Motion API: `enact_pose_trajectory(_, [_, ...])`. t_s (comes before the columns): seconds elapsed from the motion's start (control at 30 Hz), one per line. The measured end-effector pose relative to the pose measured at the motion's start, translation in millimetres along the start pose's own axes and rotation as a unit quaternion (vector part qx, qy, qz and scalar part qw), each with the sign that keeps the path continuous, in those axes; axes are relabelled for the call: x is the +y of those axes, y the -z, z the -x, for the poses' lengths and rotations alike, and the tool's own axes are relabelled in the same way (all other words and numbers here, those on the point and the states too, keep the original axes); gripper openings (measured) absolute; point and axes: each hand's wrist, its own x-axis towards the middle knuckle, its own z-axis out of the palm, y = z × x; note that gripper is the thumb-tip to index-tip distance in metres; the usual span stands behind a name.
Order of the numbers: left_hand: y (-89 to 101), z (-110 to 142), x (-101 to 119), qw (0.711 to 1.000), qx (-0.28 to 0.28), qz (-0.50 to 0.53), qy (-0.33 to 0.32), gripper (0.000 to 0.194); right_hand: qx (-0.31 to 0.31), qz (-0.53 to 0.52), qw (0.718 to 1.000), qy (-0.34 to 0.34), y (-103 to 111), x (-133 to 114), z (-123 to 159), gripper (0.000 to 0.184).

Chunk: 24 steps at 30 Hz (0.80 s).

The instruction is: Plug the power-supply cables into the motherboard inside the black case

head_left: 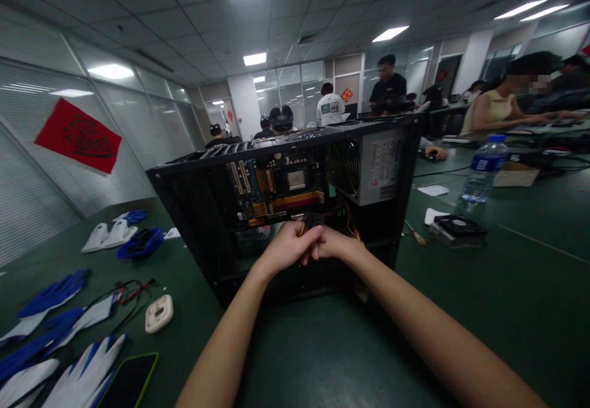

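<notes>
An open black computer case (pixel 188 211) stands in front of me, its inside facing me. Within it I see a motherboard (pixel 276 184) at the back and a grey power supply (pixel 380 165) at the upper right. My left hand (pixel 290 242) and my right hand (pixel 334 244) meet at the lower middle of the case opening, fingers closed and overlapping. Between them is a black cable connector (pixel 314 217) with yellow and dark wires, partly hidden by my fingers. More coloured wires (pixel 354 223) hang from the power supply beside my right wrist.
On the left lie blue-and-white gloves (pixel 83 371), a phone (pixel 131 380), a cream square object (pixel 159 314), loose cables (pixel 133 294) and a blue tray (pixel 138 245). To the right are a water bottle (pixel 483 171) and a cooling fan (pixel 458 227). Other people sit and stand beyond.
</notes>
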Motion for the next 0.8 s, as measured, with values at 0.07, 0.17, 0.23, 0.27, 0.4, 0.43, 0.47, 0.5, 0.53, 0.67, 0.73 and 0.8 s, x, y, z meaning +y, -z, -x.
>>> enact_pose_trajectory(0.07, [-1.5,0.2,-0.2,1.0,0.003,-0.013,0.003,0.041,-0.011,-0.002,1.0,0.006,-0.1,3.3,1.4,0.018])
enact_pose_trajectory(0.17, [-1.0,3.3,2.5,0.999,0.009,-0.05,0.0,0.041,0.0,0.036,0.999,0.009,-0.4,-0.3,0.0,0.016])
enact_pose_trajectory(0.23, [3.1,5.7,2.8,0.987,0.083,-0.131,-0.034,0.043,0.041,0.097,0.994,-0.002,-0.3,-8.9,-3.2,0.013])
enact_pose_trajectory(0.27, [6.3,6.5,2.0,0.972,0.14,-0.177,-0.057,0.046,0.068,0.134,0.989,-0.014,0.0,-14.1,-4.9,0.012])
enact_pose_trajectory(0.4, [19.9,5.4,-5.3,0.931,0.27,-0.234,-0.073,0.05,0.114,0.215,0.968,-0.052,2.4,-28.8,-8.2,0.021])
enact_pose_trajectory(0.43, [22.3,4.2,-7.2,0.937,0.253,-0.234,-0.058,0.05,0.104,0.214,0.97,-0.052,2.9,-29.3,-8.1,0.021])
enact_pose_trajectory(0.47, [23.8,3.0,-8.7,0.943,0.228,-0.24,-0.047,0.049,0.088,0.208,0.973,-0.051,3.3,-28.8,-7.9,0.02])
enact_pose_trajectory(0.5, [24.7,1.8,-9.7,0.945,0.203,-0.252,-0.041,0.048,0.072,0.198,0.976,-0.051,3.4,-27.5,-7.7,0.019])
enact_pose_trajectory(0.53, [25.0,0.9,-10.2,0.945,0.182,-0.268,-0.041,0.046,0.061,0.188,0.979,-0.053,3.4,-26.0,-7.4,0.02])
enact_pose_trajectory(0.67, [22.9,0.4,-7.4,0.938,0.17,-0.297,-0.054,0.044,0.071,0.174,0.98,-0.065,3.7,-23.9,-6.6,0.027])
enact_pose_trajectory(0.73, [21.5,0.8,-5.4,0.939,0.178,-0.29,-0.051,0.045,0.082,0.181,0.977,-0.074,4.5,-25.4,-6.1,0.028])
enact_pose_trajectory(0.8, [20.5,0.4,-4.7,0.94,0.184,-0.283,-0.046,0.044,0.085,0.182,0.976,-0.078,5.2,-26.5,-5.6,0.028])
